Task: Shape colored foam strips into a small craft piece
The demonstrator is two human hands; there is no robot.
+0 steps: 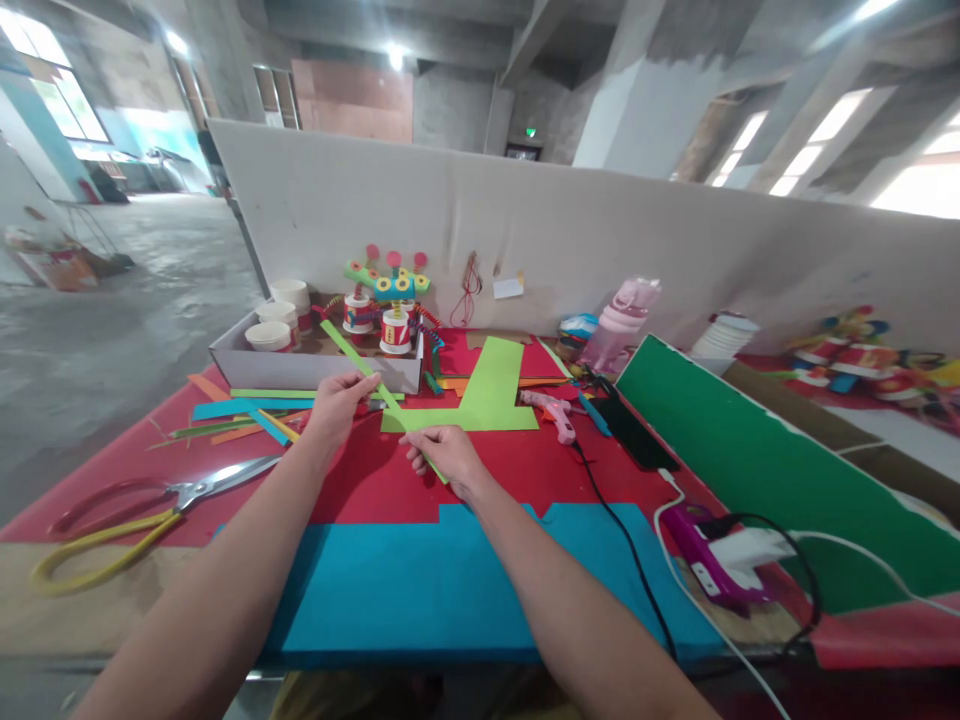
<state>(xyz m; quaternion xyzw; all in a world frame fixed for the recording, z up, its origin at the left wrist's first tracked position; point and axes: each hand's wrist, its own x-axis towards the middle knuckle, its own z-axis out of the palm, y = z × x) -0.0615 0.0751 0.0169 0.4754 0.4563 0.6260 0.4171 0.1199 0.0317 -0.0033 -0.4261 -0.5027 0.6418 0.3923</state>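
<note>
A narrow light-green paper strip [349, 350] slants down to the right over the table. My left hand [339, 402] pinches it near its middle, and my right hand [444, 455] holds it close to the lower end. Just beyond the right hand lie light-green paper pieces [491, 385] on the red surface. Blue, green and orange strips [247, 408] are scattered to the left of the left hand. Large scissors [187, 495] with red and yellow handles lie at the left, blades apart. Blue paper [375, 590] spreads under my forearms.
A box [315, 372] with paper cups and cup figures stands at the back left. To the right are a pink glue gun [553, 412], a phone [637, 432], a pink bottle [619, 325], a purple power strip [712, 565] with cables and a green board [780, 470].
</note>
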